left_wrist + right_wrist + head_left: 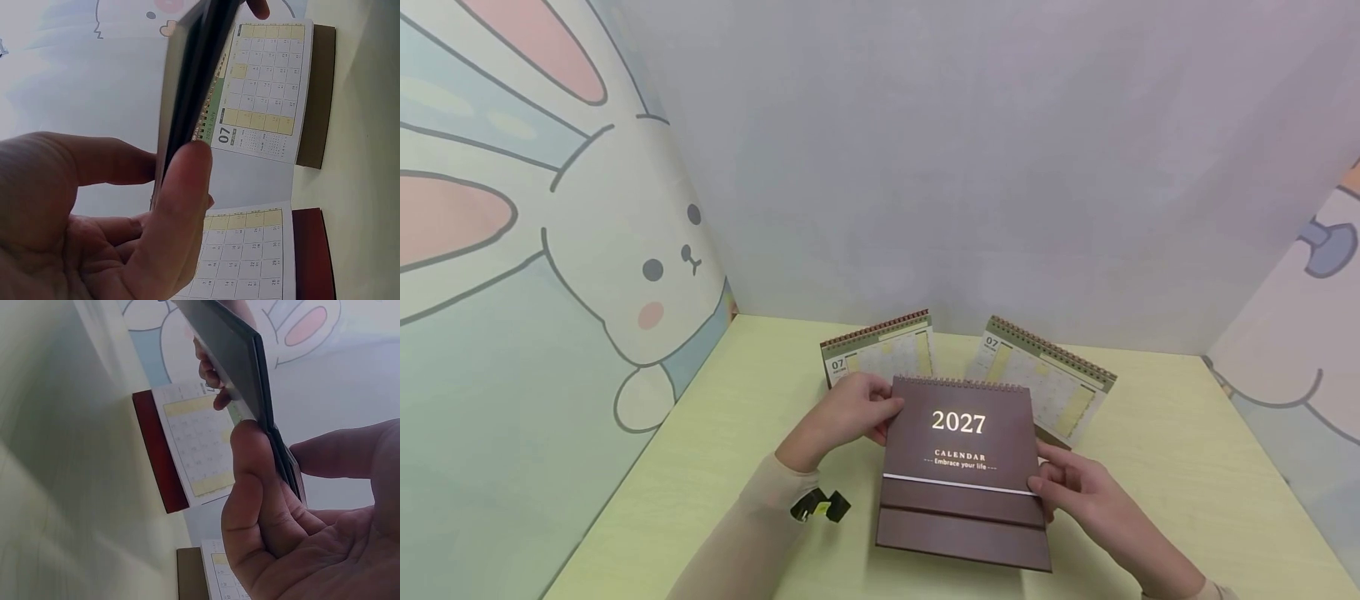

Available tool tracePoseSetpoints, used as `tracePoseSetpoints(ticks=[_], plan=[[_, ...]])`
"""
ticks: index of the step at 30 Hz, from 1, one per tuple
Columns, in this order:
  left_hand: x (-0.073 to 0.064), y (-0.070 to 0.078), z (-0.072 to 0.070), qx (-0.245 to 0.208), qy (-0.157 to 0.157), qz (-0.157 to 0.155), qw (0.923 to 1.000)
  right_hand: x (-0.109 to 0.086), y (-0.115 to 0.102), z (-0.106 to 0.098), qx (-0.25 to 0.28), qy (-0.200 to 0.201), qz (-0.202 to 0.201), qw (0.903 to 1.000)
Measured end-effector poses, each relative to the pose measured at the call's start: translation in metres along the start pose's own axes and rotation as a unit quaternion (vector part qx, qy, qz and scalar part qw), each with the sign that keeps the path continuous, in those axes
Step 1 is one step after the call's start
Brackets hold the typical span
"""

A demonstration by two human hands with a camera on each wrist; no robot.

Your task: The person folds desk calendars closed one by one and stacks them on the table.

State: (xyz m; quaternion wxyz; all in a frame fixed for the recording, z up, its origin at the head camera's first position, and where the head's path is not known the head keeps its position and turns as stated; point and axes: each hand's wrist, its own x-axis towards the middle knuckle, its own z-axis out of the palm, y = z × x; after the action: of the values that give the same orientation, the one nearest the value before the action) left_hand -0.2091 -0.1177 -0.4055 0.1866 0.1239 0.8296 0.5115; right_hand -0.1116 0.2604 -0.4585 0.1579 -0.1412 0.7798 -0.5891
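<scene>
**Dark brown calendar (961, 446) held up by both edges**

We see the left hand (850, 410) pinching its upper left edge, the right hand (1082, 487) its lower right — thumbs in front, fingers closed behind. It's before a red-based calendar (887, 357) and a brown-based calendar (1051, 385), both standing on the table (741, 417).

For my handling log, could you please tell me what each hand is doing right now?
Left hand: pinching the brown 2027 calendar at its left edge.
Right hand: pinching the same calendar at its right edge.
</scene>
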Motion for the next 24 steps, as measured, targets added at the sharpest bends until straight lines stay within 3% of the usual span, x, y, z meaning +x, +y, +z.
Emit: tracePoseSetpoints(ticks=[16, 24], plan=[[-0.0010, 0.0021, 0.0020, 0.011, -0.004, -0.001, 0.9999, 0.0008, -0.0041, 0.0013, -0.011, -0.001, 0.024, 0.9996], [0.0029, -0.0029, 0.0030, 0.014, -0.008, -0.009, 0.9998, 0.0021, -0.0003, 0.0006, -0.028, 0.002, 0.007, 0.9996]])
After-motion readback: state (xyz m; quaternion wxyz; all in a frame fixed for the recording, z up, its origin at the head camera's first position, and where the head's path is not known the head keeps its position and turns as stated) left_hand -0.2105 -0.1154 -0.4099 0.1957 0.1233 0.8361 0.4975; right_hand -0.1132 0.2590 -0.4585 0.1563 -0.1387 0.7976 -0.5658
